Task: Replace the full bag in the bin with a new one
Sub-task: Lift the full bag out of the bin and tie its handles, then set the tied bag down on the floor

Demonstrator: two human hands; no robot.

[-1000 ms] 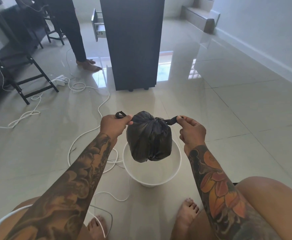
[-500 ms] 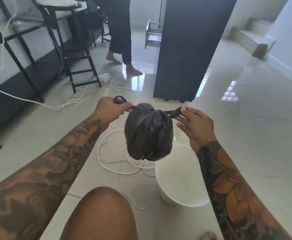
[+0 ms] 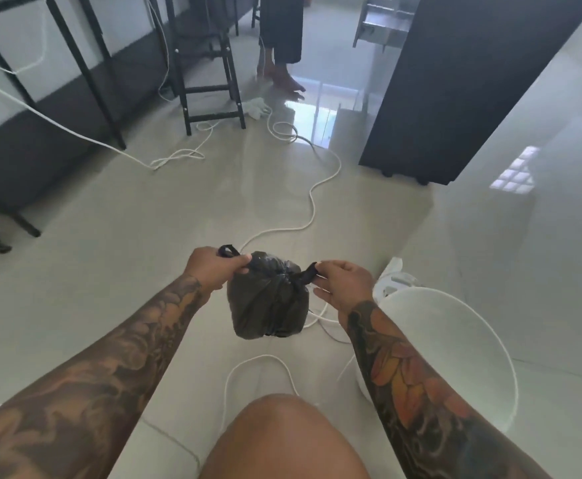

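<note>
Full bag point(image 3: 268, 302), black: out of the bin, hanging above the floor, left hand point(image 3: 211, 267) and right hand point(image 3: 343, 285) each pinching a tie end. White bin point(image 3: 455, 357), beside it at right: standing apparently unlined. Outstanding, judging by this: bag is awaiting disposal; new liner, none in view, is awaiting fitting.
</note>
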